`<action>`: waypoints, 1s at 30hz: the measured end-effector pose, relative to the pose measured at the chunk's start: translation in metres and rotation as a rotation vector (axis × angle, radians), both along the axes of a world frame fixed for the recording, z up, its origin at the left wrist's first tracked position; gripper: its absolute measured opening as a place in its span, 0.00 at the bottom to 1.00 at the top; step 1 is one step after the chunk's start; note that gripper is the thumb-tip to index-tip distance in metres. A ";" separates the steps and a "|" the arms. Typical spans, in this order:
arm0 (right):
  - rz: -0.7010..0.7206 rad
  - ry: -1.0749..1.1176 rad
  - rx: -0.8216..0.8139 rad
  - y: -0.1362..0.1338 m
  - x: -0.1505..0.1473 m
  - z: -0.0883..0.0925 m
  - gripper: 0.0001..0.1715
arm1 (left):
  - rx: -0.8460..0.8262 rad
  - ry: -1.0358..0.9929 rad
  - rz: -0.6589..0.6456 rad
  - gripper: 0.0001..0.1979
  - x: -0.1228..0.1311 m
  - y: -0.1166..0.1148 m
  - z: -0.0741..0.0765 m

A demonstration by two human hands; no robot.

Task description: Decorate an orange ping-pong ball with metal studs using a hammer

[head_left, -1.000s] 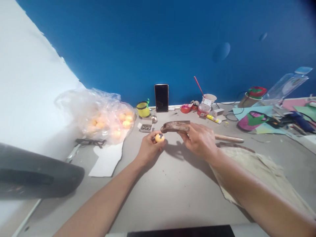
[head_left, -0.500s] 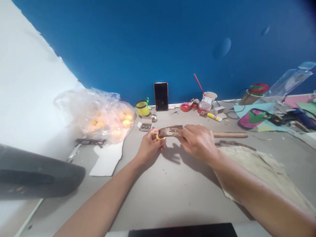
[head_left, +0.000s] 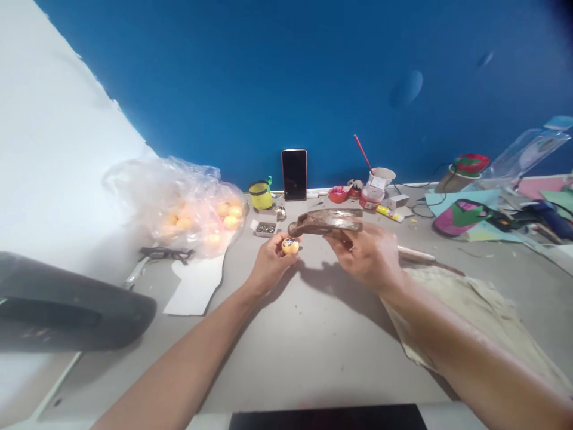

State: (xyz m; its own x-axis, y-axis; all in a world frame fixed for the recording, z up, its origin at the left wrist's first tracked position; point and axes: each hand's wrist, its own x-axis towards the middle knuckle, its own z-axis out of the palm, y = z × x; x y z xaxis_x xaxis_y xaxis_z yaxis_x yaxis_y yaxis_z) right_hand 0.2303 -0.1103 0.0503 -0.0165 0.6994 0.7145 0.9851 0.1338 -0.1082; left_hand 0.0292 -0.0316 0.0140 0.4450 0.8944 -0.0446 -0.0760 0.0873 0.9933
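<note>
Between the fingers and thumb of my left hand (head_left: 272, 261) is a small orange ball (head_left: 290, 246) with silver and dark studs on its top. My right hand (head_left: 367, 251) is closed around a claw hammer (head_left: 329, 221), gripping it close to its worn metal head. The head hovers just above and right of the ball, apart from it. The wooden handle (head_left: 416, 255) sticks out to the right behind my hand. Beyond my left hand stands a small open box (head_left: 265, 229) of shiny metal pins, with a silver-studded ball (head_left: 280, 213) behind it.
Plastic bags (head_left: 192, 209) of orange balls lie at the left, near glasses (head_left: 165, 254) and white paper (head_left: 194, 286). A phone (head_left: 294, 174) leans on the blue wall. A beige cloth (head_left: 465, 316) lies under my right forearm. Cups, glue and coloured paper (head_left: 487, 200) crowd the back right.
My right hand has lifted and turned the hammer, so its head has come up off the ball. The ball's studded top now shows. My left hand stays nearly in place.
</note>
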 end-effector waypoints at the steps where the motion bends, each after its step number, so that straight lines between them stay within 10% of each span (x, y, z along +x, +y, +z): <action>1: 0.015 -0.007 -0.036 0.000 0.000 -0.001 0.17 | 0.001 -0.002 -0.005 0.21 0.000 0.000 -0.001; 14: 0.049 -0.021 -0.188 0.000 0.000 -0.002 0.15 | -0.009 -0.070 -0.131 0.21 -0.002 0.002 -0.004; 30: -0.100 0.102 -0.323 0.008 0.015 0.001 0.15 | 0.254 0.228 0.008 0.20 -0.004 0.001 -0.002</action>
State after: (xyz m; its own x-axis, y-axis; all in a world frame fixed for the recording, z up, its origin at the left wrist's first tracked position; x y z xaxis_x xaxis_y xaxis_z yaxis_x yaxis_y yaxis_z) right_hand 0.2452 -0.1024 0.0515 0.1231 0.8843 0.4504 0.9736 -0.0196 -0.2276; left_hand 0.0250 -0.0303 0.0122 0.4421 0.8931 0.0826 0.1509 -0.1648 0.9747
